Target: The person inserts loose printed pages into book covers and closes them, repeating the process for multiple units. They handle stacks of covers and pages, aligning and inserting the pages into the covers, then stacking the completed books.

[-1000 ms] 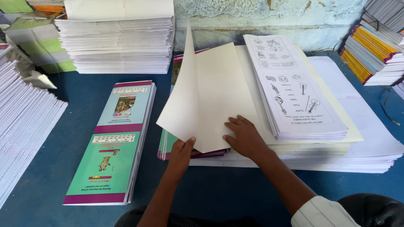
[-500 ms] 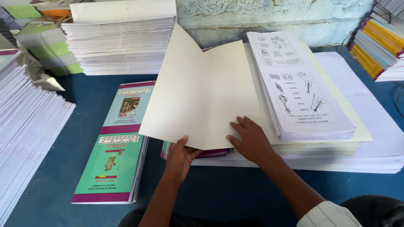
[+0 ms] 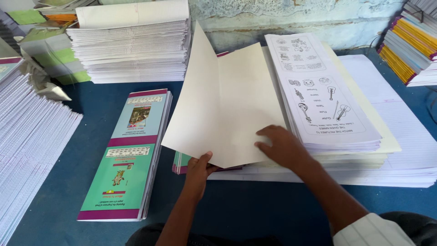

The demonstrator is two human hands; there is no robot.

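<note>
The cream sheet [image 3: 223, 105] is the thing to watch: it is folded along a crease running away from the person, its left half tilted up, its right half lying flat. The left hand [image 3: 198, 171] pinches the near corner, fingers clamped on the edge. The right hand [image 3: 282, 146] lies flat on the right half, fingers together (pressing, it seems), so it is the nearer to the crease. Under the sheet a teal booklet [image 3: 182, 161] peeks out. Right of the sheet stands a stack of printed pages [image 3: 323, 100]; left of it, long covers [image 3: 129, 155] on the blue table [image 3: 255, 209].
</note>
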